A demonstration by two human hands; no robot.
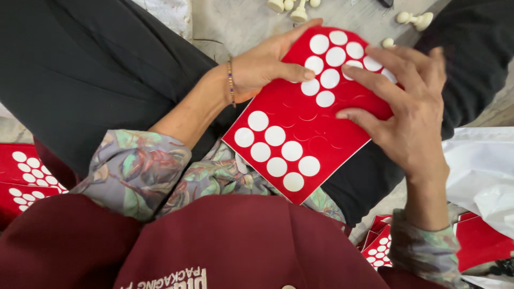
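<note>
Head view of a seated person working a red sticker sheet point(300, 136) above the lap, over dark trousers point(91, 69). The sheet bears white round spots in two clusters, one toward its far end and one toward its near end; the middle band shows empty die-cut circles. The left hand point(267, 64) is closed on the sheet's far left edge, thumb on top and fingers beneath. The right hand point(412, 112) lies on the far right part of the sheet, fingers point(369, 77) pressing flat on its face near the upper spots; whether it pinches a single disc cannot be told.

Risk, as judged: the sheet has only the two hands for support, so pressure from the right fingers could crease it, or a lifted disc could fold and stick to itself.

More red sheets with white spots lie at the left edge of the floor point(24, 176) and at the lower right point(383, 249), beside white plastic wrapping point(482, 176). Cream chess pieces point(412, 19) stand on the floor at the far edge
</note>
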